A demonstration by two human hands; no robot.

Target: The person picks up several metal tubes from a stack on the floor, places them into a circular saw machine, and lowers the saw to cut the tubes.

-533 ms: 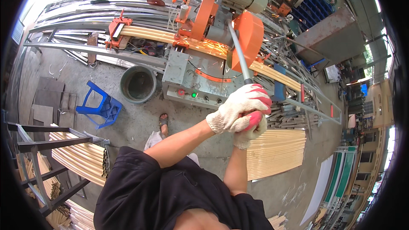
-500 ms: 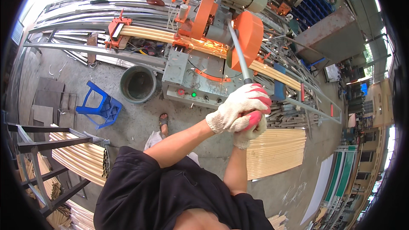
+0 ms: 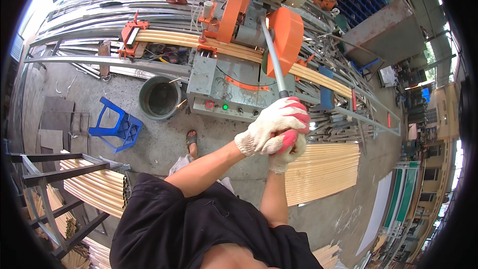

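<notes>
Both my hands wear white knit gloves with red-pink fingers and are closed around the end of the grey lever (image 3: 273, 57) of a cut-off saw. My left hand (image 3: 273, 125) wraps the grip from above. Just below it, my right hand (image 3: 289, 155) is closed, partly hidden behind the left. The lever slants up to the saw's orange blade guard (image 3: 289, 37). Under the guard, cream-coloured tubes (image 3: 169, 38) lie side by side across the grey saw table (image 3: 204, 77). An orange clamp (image 3: 133, 35) stands at their left end.
A dark bucket (image 3: 144, 102) and a blue plastic stool (image 3: 119, 124) stand on the floor to the left. Cream tubes fill a black rack (image 3: 47, 169) at lower left. Another tube stack (image 3: 323, 174) lies to the right. Metal lengths (image 3: 99, 17) cover the far side.
The bright spark shower along the tubes has nearly died out; a few glowing streaks show near the bucket. My hands keep their grip and appear slightly farther left.
</notes>
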